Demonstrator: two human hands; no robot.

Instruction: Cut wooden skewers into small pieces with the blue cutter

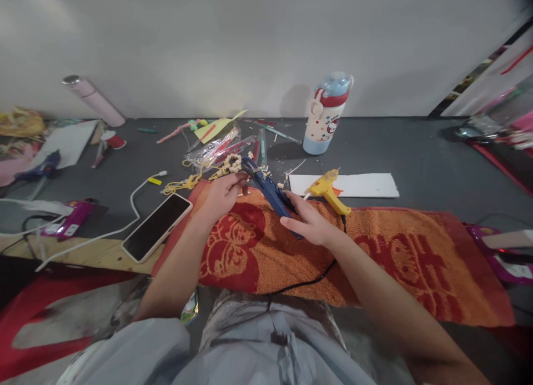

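A long dark blue object [272, 195], its exact kind unclear, is tilted above the orange and red towel [300, 263]. My right hand [310, 221] grips its lower end, with the thumb on the near side. Close to its upper end, my left hand [227, 193] has its fingertips pinched together; what is between them is too small to make out. Small pale pieces [281, 185] lie scattered beside the blue object. A yellow glue gun [327, 190] rests right of my right hand, partly on a white strip [366, 185].
Behind are plastic bags [220, 149], pens [263, 146] and yellow cord [183, 185]. A cartoon bottle [327, 115] stands at the back. Left lie a phone [157, 228], a white cable [132, 199] and a purple power strip [75, 218]. A pink flask [94, 99] leans against the wall.
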